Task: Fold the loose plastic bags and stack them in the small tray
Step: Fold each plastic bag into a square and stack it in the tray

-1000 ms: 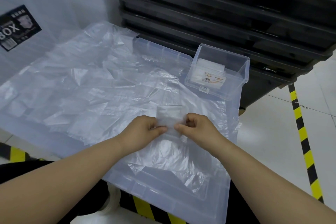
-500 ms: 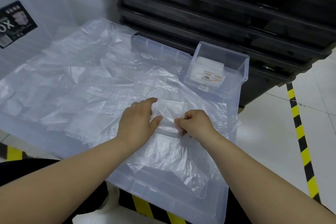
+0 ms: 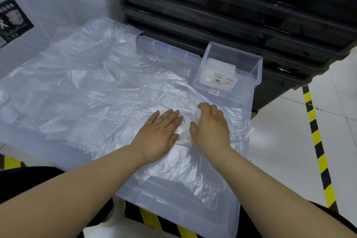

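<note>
**Desk:** What have you got on the head view?

**Me:** I'm looking down at both hands on the clear bag (image 3: pixel 185 116), near right of the work surface. The left hand (image 3: pixel 158 134) lies flat, fingers straight and together, pressing on the bag's left part. The right hand (image 3: pixel 209 127) sits palm down just beside it, fingers lightly bent over the film. I see no pinch, nothing gripped.

**Desk:** How does the bag look?

**Me:** Thin, see-through and glossy, with fine wrinkles between the thumbs. One straight edge shows just beyond the fingertips. I can't tell how many layers it has.

**Desk:** And the rest of the bags?

**Me:** The loose bags (image 3: pixel 87 92) spread in a crumpled, overlapping sheet to the left and far side, covering most of the big clear lid (image 3: pixel 193 218) under them.

**Desk:** The tray?

**Me:** The small tray (image 3: pixel 257 63) stands at the far right, beyond the right hand and apart from it. It's clear-walled, with a pale flat stack and a printed label showing inside. Black crates (image 3: pixel 231 15) rise behind it, and striped floor tape (image 3: pixel 316 137) runs along the right.
</note>
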The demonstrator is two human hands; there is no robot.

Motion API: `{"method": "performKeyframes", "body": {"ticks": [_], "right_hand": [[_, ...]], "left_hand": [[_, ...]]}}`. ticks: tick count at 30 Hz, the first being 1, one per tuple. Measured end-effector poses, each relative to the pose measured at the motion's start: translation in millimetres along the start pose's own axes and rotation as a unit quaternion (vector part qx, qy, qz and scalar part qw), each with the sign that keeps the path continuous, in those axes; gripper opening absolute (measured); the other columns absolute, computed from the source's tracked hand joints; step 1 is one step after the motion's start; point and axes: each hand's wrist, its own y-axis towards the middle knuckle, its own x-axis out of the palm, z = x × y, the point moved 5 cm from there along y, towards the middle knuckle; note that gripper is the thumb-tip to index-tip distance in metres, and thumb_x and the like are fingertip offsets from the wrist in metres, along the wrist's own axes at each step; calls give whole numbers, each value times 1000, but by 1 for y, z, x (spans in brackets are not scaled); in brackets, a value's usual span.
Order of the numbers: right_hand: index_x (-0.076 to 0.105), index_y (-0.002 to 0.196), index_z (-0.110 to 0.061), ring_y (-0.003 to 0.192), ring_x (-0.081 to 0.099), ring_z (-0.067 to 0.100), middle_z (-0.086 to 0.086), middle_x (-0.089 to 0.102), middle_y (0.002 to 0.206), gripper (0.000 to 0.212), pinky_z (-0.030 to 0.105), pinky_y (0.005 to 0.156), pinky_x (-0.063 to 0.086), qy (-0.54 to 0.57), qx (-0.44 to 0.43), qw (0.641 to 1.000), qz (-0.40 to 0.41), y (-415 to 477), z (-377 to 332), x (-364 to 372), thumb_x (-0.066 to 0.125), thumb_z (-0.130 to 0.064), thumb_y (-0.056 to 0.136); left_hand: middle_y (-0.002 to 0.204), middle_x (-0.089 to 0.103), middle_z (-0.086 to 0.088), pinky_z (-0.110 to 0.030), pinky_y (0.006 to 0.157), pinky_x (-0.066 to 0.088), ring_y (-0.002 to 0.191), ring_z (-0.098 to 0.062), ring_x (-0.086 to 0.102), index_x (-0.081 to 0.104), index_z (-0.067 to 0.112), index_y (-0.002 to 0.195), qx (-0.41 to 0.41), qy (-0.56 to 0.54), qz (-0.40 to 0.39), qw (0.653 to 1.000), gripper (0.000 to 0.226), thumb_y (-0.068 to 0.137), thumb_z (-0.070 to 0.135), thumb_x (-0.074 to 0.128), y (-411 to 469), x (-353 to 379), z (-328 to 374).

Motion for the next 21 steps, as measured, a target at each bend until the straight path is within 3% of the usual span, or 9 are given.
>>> {"method": "performKeyframes", "body": {"ticks": [2, 3, 5, 7, 8, 13, 15, 18, 21], "right_hand": [[55, 121, -2, 114, 53, 37, 17, 56, 123, 41, 39, 97, 42, -30, -101, 990, 93, -3, -14, 2, 55, -13, 82], [55, 122, 2, 120, 49, 40, 22, 53, 129, 44, 44, 103, 34, -26, -134, 987, 88, -3, -19, 9, 53, -14, 81], [29, 143, -3, 143, 13, 30, 16, 18, 153, 51, 33, 111, -3, -35, -145, 989, -25, -5, -21, 23, 29, -24, 96], [6, 149, -13, 144, -9, 16, 3, -3, 157, 73, 24, 104, -20, -50, -134, 985, -99, -7, -12, 34, -5, -44, 83], [2, 149, -15, 143, -11, 14, 0, -6, 157, 83, 23, 103, -21, -62, -131, 984, -100, -7, -7, 36, -14, -47, 73], [-8, 148, -15, 142, -15, 13, -1, -14, 155, 93, 26, 104, -21, -102, -103, 981, -129, -8, 3, 40, -22, -53, 63], [-10, 147, -14, 142, -16, 13, 0, -16, 155, 80, 27, 107, -20, -113, -92, 980, -134, -8, 7, 37, -14, -55, 78], [-11, 147, -13, 142, -17, 13, 1, -18, 155, 59, 29, 111, -17, -104, -76, 980, -153, -11, 8, 34, 14, -39, 100], [-11, 147, -13, 142, -18, 14, 1, -18, 154, 59, 29, 111, -17, -100, -76, 980, -155, -10, 8, 34, 16, -37, 101]], "left_hand": [[156, -7, 6, -19, 99, -25, 142, -6, -11, 1, 23, 148, -2, -7, -1, 1000, 96, 59, 49, -23, 0, 0, -1], [156, -6, 6, -20, 99, -25, 142, -6, -10, 1, 23, 148, 0, -9, -6, 1000, 96, 59, 50, -23, 0, 0, 0], [156, -5, 7, -20, 100, -24, 142, -6, -10, 2, 23, 148, 0, -13, -8, 1000, 96, 59, 51, -22, 0, 0, 0], [156, -4, 7, -19, 99, -25, 142, -6, -10, 2, 22, 148, -6, -13, -4, 1000, 97, 59, 51, -22, 1, 1, 0], [156, -4, 7, -19, 98, -26, 142, -6, -9, 2, 22, 148, -9, -13, 0, 1000, 97, 59, 51, -22, 1, 2, -1], [156, -3, 8, -19, 98, -23, 142, -6, -7, 5, 23, 148, -31, -8, 21, 999, 101, 56, 51, -23, 0, 1, -6], [156, 3, 7, -19, 102, -19, 143, -8, -3, 10, 21, 148, -49, -22, 36, 998, 102, 56, 53, -20, -3, -3, -12], [148, 32, -4, -26, 110, 1, 139, -18, 22, 39, 13, 139, -98, -97, 73, 988, 100, 61, 62, 1, -9, -10, -23], [122, 52, 3, -24, 97, 11, 124, -18, 39, 63, 18, 110, -147, -135, 117, 973, 68, 71, 67, 36, -18, -25, -29]]}}
